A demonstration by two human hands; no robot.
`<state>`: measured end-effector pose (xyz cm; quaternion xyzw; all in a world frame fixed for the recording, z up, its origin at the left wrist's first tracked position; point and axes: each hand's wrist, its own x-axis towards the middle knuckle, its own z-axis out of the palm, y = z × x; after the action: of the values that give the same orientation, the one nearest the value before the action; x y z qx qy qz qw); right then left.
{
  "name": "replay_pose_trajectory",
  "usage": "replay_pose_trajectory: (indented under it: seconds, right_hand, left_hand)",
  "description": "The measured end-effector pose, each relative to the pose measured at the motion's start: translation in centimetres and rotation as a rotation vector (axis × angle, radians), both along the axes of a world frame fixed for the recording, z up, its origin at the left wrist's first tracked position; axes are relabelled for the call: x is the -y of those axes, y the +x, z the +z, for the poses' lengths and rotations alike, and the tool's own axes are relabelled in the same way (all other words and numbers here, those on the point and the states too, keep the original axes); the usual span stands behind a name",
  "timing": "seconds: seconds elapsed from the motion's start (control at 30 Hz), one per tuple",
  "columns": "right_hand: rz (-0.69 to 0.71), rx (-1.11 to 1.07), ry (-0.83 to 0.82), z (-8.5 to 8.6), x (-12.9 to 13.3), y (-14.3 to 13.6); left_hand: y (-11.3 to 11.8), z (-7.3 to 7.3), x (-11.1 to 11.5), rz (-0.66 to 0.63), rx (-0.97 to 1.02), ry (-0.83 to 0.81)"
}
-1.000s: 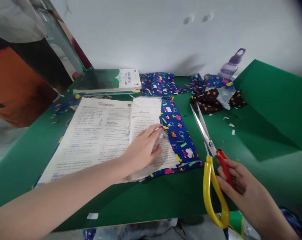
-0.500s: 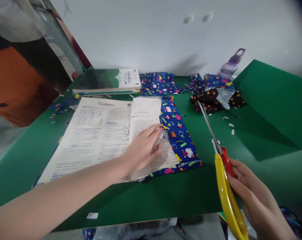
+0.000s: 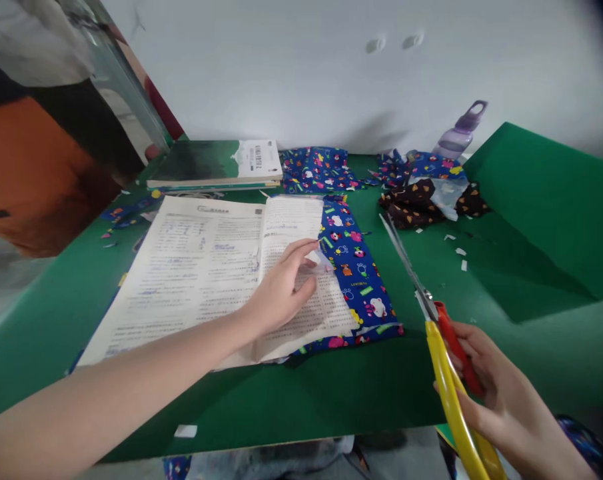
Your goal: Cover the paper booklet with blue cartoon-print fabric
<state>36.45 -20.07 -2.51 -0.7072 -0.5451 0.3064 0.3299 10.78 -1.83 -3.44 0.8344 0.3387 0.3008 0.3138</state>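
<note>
An open book (image 3: 181, 287) lies on the green table, its right edge covered by blue cartoon-print fabric (image 3: 364, 280). My left hand (image 3: 286, 287) is over the right page, fingers apart, touching the page beside a small pale scrap (image 3: 321, 261) near the fabric's edge. To the right, my right hand (image 3: 496, 387) grips scissors (image 3: 451, 393) with one yellow and one red handle. Their blades point up and to the left, nearly closed, off the right side of the book.
Stacked books (image 3: 216, 163) lie at the back left, beside blue fabric (image 3: 321, 168). Brown and blue cloth (image 3: 416, 200), paper bits and a purple bottle (image 3: 456, 137) are at the back right. A person (image 3: 56, 120) stands at the left.
My left fingers have lifted and spread a little, moving slightly up the page and exposing the pale scrap. The scissors have shifted left and down, and their handles have come closer together.
</note>
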Motion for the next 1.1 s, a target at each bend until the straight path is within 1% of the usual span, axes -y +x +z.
replay_pose_trajectory:
  seconds: [0.07,0.13,0.23,0.3,0.37,0.47,0.57,0.63,0.73,0.87,1.1]
  right_hand:
    - [0.019,0.151,0.014,0.1,0.2,0.2]
    - [0.017,0.362,0.010,0.3,0.4,0.3]
    - [0.037,0.649,0.015,0.7,0.6,-0.1]
    - [0.060,0.780,0.052,0.9,0.8,-0.6]
    - [0.096,0.865,0.100,0.9,0.9,-1.1]
    - [0.112,0.964,0.142,0.9,0.8,-2.1]
    - [0.085,1.046,0.137,1.0,0.4,-3.0]
    - [0.068,1.083,0.124,1.2,0.0,-3.5]
    - [0.053,1.114,0.110,1.5,-0.6,-4.2]
    - [0.028,1.138,0.104,1.6,-1.2,-5.0]
    - [0.007,1.174,0.107,1.9,-1.9,-5.9]
  left_hand:
    - [0.1,-0.1,-0.1,0.018,0.024,-0.016]
    - [0.1,-0.1,-0.1,0.024,0.041,-0.026]
    - [0.1,0.0,0.1,0.011,0.060,0.016]
    - [0.1,0.2,0.3,-0.007,0.069,0.060]
    - [0.2,0.3,0.6,-0.035,0.068,0.107]
    - [0.2,0.6,0.9,-0.084,0.034,0.240]
    - [0.3,0.7,1.1,-0.132,-0.016,0.412]
    - [0.3,0.7,1.2,-0.173,-0.040,0.485]
    - [0.3,0.5,1.3,-0.246,-0.068,0.530]
    - [0.3,0.5,1.4,-0.326,-0.092,0.544]
    - [0.5,0.5,1.5,-0.363,-0.075,0.603]
